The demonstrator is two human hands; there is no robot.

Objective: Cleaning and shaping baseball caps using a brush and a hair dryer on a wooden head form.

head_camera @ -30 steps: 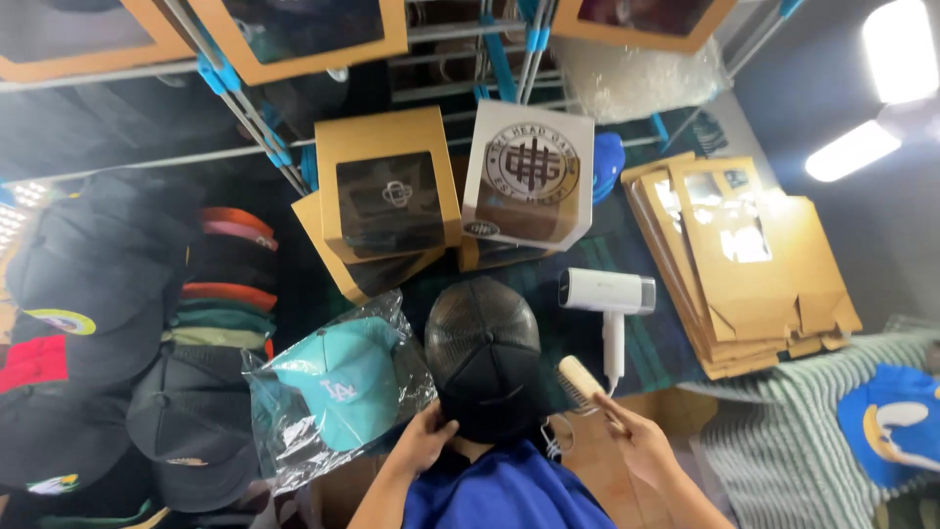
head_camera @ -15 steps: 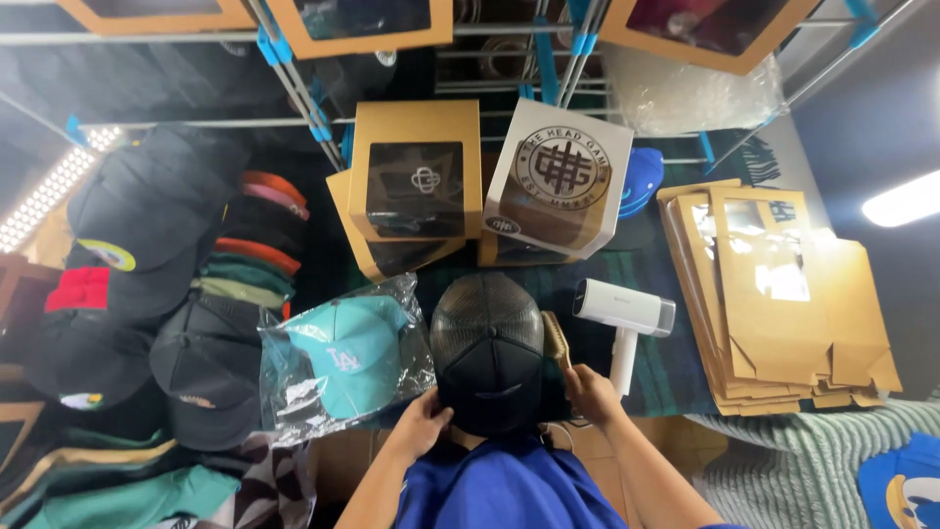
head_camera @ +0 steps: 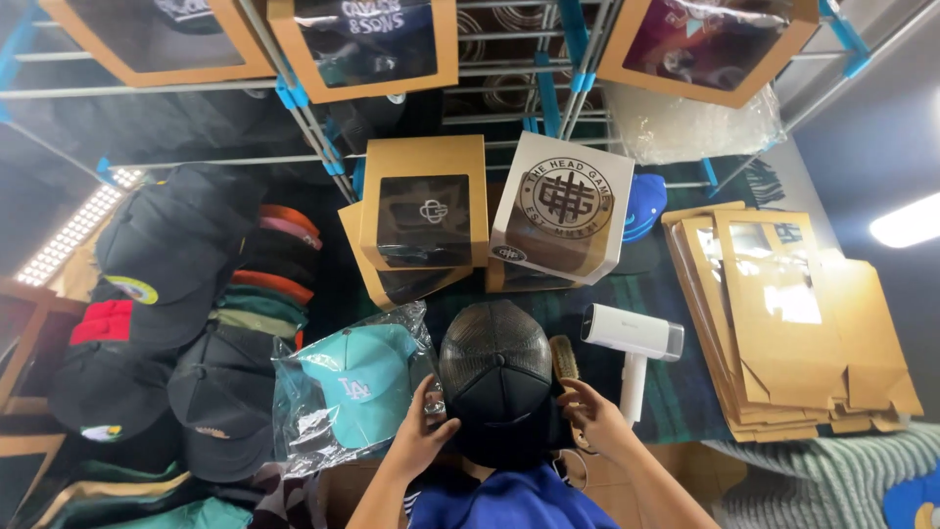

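Our left hand (head_camera: 423,431) grips the left side of a black mesh-backed cap (head_camera: 496,377), fingers spread on its rim; our right hand (head_camera: 593,423) clasps a wooden bristle brush (head_camera: 563,359) against the cap's right side, its handle hidden under our fingers. The cap sits directly before us, its lower edge lost behind our blue shirt. Just left lies a teal cap in a clear plastic bag (head_camera: 354,384); just right, a white handheld steamer (head_camera: 633,341). Flat brown cardboard boxes (head_camera: 783,323) lie further right on the tabletop.
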